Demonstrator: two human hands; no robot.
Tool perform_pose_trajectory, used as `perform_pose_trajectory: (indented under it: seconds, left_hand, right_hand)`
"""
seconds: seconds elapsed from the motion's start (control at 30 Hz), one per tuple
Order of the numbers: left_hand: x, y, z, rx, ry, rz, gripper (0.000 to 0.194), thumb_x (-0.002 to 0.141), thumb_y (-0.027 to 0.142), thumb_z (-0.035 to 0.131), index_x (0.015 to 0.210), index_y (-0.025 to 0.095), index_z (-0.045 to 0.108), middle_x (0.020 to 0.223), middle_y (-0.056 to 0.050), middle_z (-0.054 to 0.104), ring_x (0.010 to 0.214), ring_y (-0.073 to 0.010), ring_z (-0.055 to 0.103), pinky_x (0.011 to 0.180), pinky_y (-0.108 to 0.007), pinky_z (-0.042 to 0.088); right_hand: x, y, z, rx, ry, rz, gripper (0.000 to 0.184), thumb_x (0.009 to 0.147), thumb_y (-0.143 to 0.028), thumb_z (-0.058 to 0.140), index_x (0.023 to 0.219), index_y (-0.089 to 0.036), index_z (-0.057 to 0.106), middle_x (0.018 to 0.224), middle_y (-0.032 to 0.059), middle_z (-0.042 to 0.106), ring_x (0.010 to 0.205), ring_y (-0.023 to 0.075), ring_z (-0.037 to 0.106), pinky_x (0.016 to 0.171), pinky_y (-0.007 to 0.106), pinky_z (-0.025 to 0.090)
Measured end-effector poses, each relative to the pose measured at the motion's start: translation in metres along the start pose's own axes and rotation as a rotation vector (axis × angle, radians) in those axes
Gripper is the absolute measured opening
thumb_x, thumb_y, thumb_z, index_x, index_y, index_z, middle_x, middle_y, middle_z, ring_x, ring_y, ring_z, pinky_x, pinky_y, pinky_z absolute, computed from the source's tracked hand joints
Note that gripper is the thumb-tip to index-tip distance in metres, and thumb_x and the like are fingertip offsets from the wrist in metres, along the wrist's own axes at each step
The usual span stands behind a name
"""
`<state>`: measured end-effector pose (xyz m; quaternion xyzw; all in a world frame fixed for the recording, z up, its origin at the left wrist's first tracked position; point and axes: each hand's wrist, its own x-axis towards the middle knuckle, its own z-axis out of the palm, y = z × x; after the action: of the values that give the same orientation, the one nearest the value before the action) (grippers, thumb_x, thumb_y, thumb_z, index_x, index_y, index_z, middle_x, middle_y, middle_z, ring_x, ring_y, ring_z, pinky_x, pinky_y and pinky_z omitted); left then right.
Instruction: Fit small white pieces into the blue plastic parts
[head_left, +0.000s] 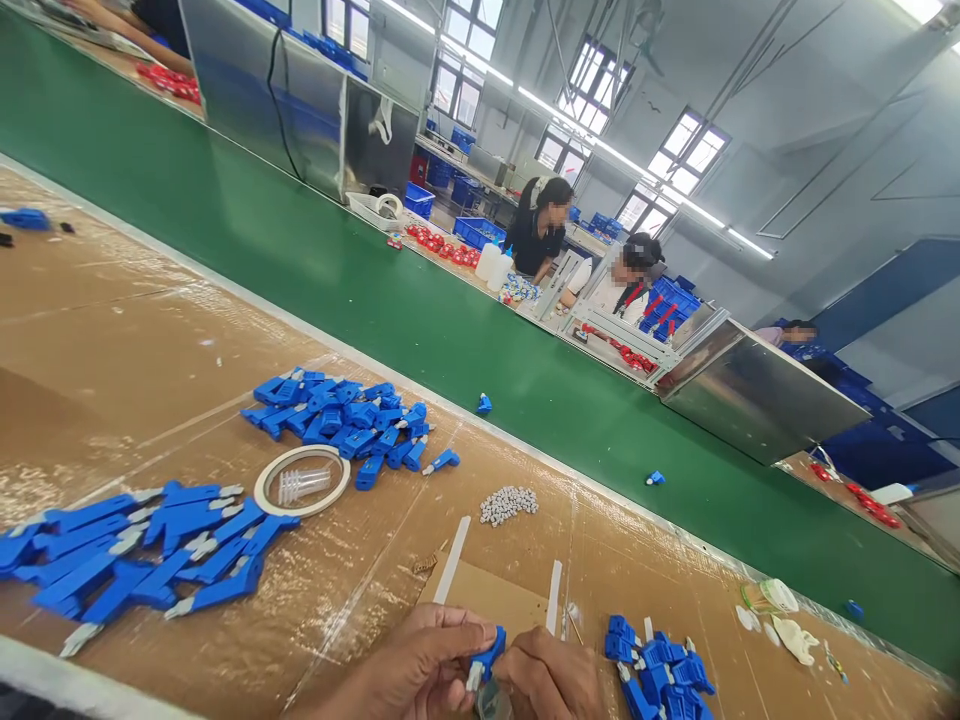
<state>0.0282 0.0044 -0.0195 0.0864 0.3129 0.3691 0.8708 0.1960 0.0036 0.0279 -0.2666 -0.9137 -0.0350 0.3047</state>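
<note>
Between the thumb and fingers of my left hand point(420, 662) is a small blue plastic part point(491, 650) with a grey-white tip, held low in front of me. My right hand point(553, 678) is closed with its fingertips against the right side of that part; anything it pinches is hidden. A clear, rounded object point(493, 700) shows below, between the hands, partly cut off. Just beyond them lies a cardboard piece point(499, 597) with white strips at its sides. A heap of small grey pieces point(510, 506) sits farther back.
Long blue parts point(150, 550) spread at left, near a tape roll point(262, 490) ringing clear cups point(306, 485). Blue parts form a pile point(345, 415) behind and another pile point(660, 668) at right. A green conveyor belt point(420, 330) crosses beyond; people sit on its far side.
</note>
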Motion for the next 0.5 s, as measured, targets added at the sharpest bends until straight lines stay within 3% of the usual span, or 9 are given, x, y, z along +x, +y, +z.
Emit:
perform_pose_trajectory:
  seconds: [0.13, 0.5]
  left_hand:
    - [-0.001, -0.001, 0.000, 0.008, 0.039, 0.003, 0.051, 0.032, 0.048, 0.102, 0.051, 0.012, 0.071, 0.042, 0.005, 0.056, 0.034, -0.0017, 0.042, 0.037, -0.012, 0.039]
    - [0.007, -0.007, -0.004, 0.009, -0.005, 0.035, 0.051, 0.036, 0.051, 0.101, 0.054, 0.012, 0.073, 0.044, 0.005, 0.055, 0.037, -0.0018, 0.040, 0.039, -0.013, 0.040]
  right_hand:
    - [0.001, 0.000, -0.001, 0.054, -0.054, 0.026, 0.034, 0.110, -0.015, 0.038, 0.086, -0.018, 0.062, 0.063, 0.0021, 0.067, 0.051, 0.0110, 0.062, 0.050, 0.021, 0.043]
    - [-0.005, 0.002, 0.007, 0.036, 0.041, 0.030, 0.033, 0.110, -0.018, 0.039, 0.088, -0.018, 0.065, 0.061, 0.0011, 0.066, 0.047, 0.0114, 0.056, 0.046, 0.023, 0.042]
